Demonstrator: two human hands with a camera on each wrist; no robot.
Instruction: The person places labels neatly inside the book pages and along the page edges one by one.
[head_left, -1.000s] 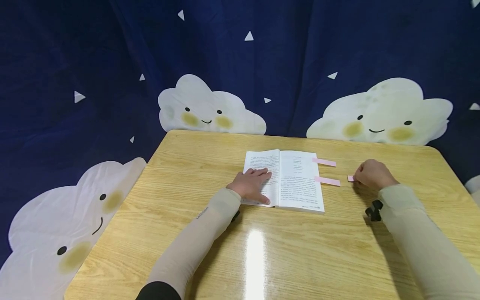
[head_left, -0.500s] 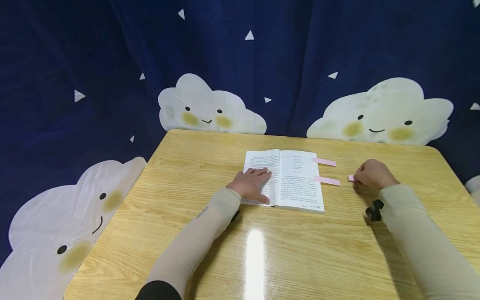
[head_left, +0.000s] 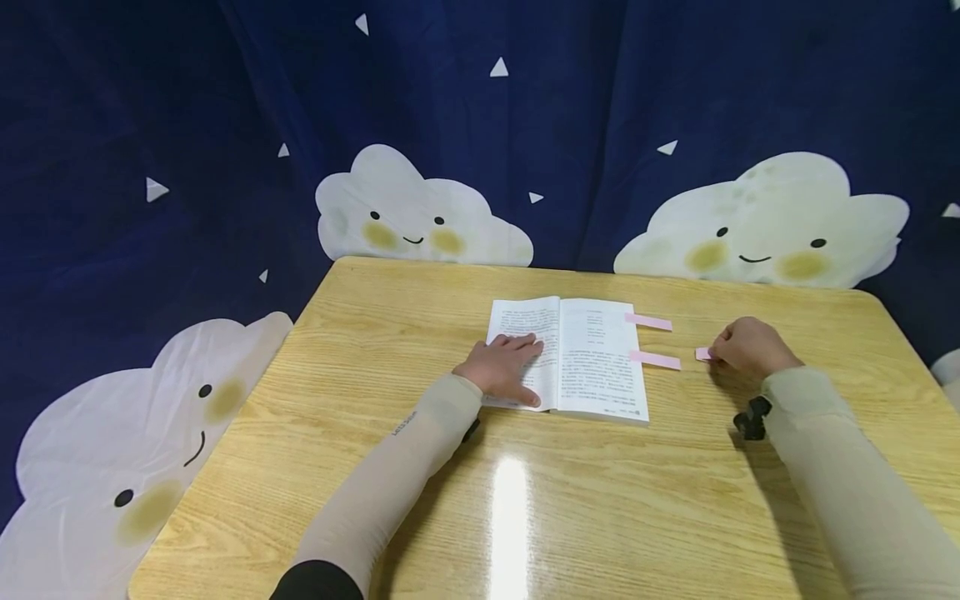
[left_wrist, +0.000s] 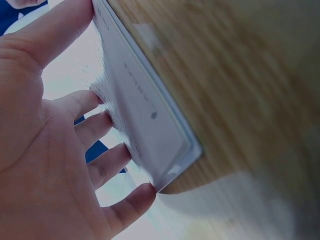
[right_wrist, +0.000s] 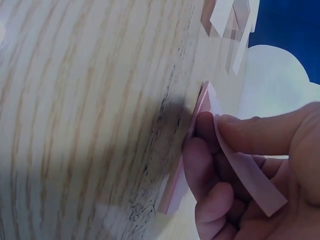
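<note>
We see a person's two bare hands at a wooden worktop (head_left: 375,342), a book (head_left: 600,379) lying open between them, its pages printed with small text.

The left hand (head_left: 498,369) is spread almost flat, palm down on the book's left page, fingers apart and pointing towards the gutter, thumb near the lower edge; it has hold of nothing. The right hand (head_left: 752,348) is curled, and from its wrist camera we see the thumb and forefinger pinching a thin pink strip (right_wrist: 257,185) whose loose end slants across the palm. Just beside those fingers lies a pink pad of strips (right_wrist: 175,195); we cannot tell whether the pinched strip touches it.

Both arms reach forward from the lower corners in pale sleeves, the left sleeve (head_left: 390,467) ending in a dark band, the right sleeve (head_left: 847,475) with a small black device (head_left: 752,418) at the wrist.

Between book and right hand, two more pink markers, an upper one (head_left: 654,322) and a lower one (head_left: 660,361), overlap the right page's outer edge and jut over the pale, grained wood. A bright streak of reflected light (head_left: 510,525) crosses the near side. Behind, we see a navy curtain (head_left: 450,92) with white triangles and smiling clouds.
</note>
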